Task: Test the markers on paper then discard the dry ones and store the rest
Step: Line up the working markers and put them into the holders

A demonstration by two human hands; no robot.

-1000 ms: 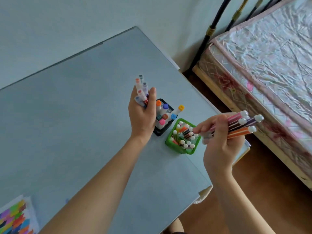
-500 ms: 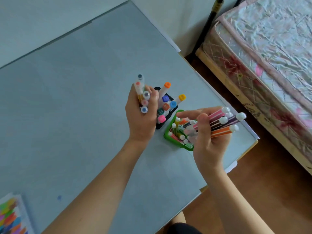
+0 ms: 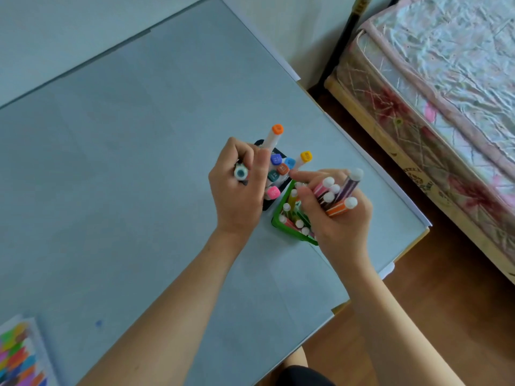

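- The left hand [image 3: 237, 190] is curled into a fist around a small bunch of thick white-barrelled markers [image 3: 241, 172]; one round blue-ringed cap end faces the camera between the fingers, and how many markers are in the bunch cannot be told.
- This hand is above the pale grey-blue tabletop [image 3: 125, 162], just beside and partly in front of the black mesh marker holder [image 3: 274, 203].
- The black holder stands on the table and contains thick markers with coloured caps: an orange-capped one [image 3: 274, 135] rising tallest, a yellow-capped one [image 3: 303, 158] leaning to the right, and blue, brown, teal and pink caps lower down.
- The right hand [image 3: 337, 218] grips a bundle of thin striped markers with white round caps [image 3: 338, 192], in pink, purple and orange, with the caps pointing up and to the right.
- Its index finger and thumb reach out to the left over the green plastic square holder [image 3: 278, 221].
- The green holder sits on the table just beside the black one, toward the table's right edge, and holds more thin white-capped markers standing upright.
- A sheet of paper covered in coloured marker swatches [image 3: 16, 355] lies at the near-left corner of the table, well apart from both holders.
- A bed with a floral mattress under clear plastic [image 3: 446, 79] stands to the right, over a brown wooden floor [image 3: 446, 316].
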